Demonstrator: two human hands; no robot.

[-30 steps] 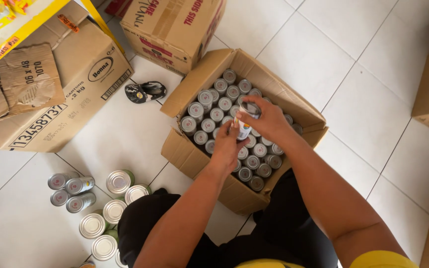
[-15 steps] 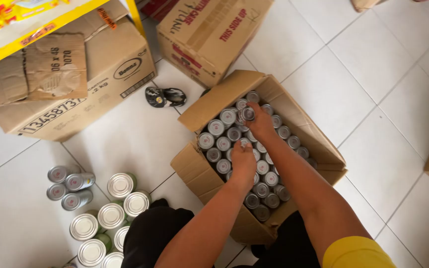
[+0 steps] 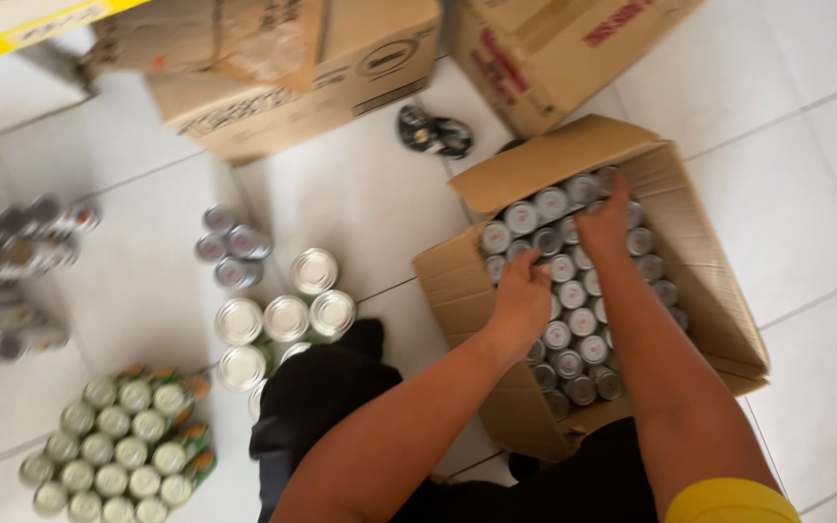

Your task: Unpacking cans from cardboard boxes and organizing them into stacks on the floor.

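Upright silver cans (image 3: pixel 573 320) filling open carton (image 3: pixel 719 291)

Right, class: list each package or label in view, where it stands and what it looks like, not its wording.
Open brown carton: right, full of silver-topped cans, both hands inside.
Closed brown carton: top centre, dark print.
Brown carton: top right, red print.
Wrapped can pack: bottom left, green and orange sides.
Yellow strip: top left.

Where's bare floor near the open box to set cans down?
Bare tile lies right of the open box, and between its left flap and the loose cans. Inside the box is packed with cans, both hands, left and right, in there.
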